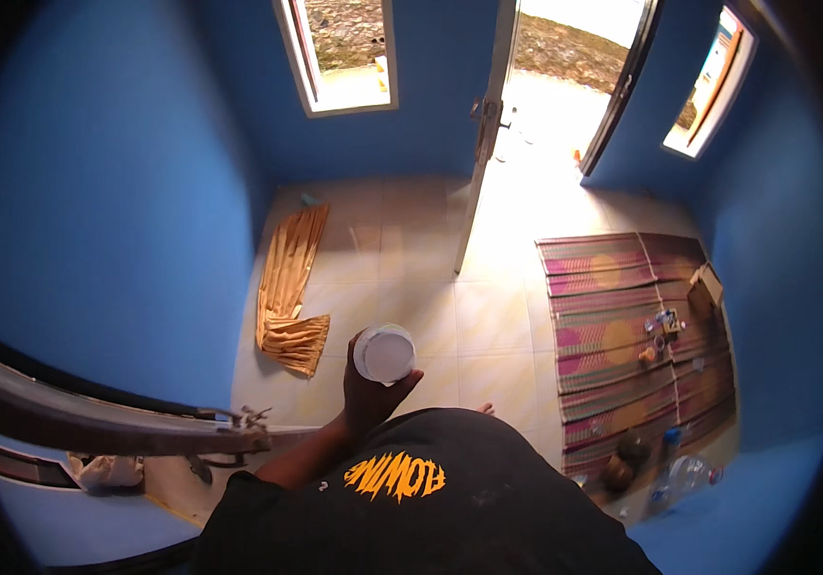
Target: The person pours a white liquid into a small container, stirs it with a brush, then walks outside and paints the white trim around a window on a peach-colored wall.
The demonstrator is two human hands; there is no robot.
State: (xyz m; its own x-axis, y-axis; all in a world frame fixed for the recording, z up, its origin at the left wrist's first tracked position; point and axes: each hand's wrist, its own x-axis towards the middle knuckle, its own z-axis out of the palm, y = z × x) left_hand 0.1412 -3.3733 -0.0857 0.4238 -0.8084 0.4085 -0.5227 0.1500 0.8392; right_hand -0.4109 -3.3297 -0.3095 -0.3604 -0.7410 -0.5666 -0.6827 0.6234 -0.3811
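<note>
White tub is in the left hand, just past the front of the dark shirt, with the tile floor below it. The fingers go round its left side and the thumb sits at its lower right — so the hand is closed on it. The right hand does not show, so I can't tell what it does.

If the thumb slips, the tub could fall, since only one hand can be seen on it. I can't tell if the pale round top is a lid or the inside; if it is open and tips, stuff could spill.

On the left, a gold curtain lies in folds on the floor — a foot could get caught in it. The door stands open ahead, and its edge could bump an arm. On the right is a striped mat with a brown box and small bits that could trip someone. A wooden bar pokes in from the left, near the arm.
</note>
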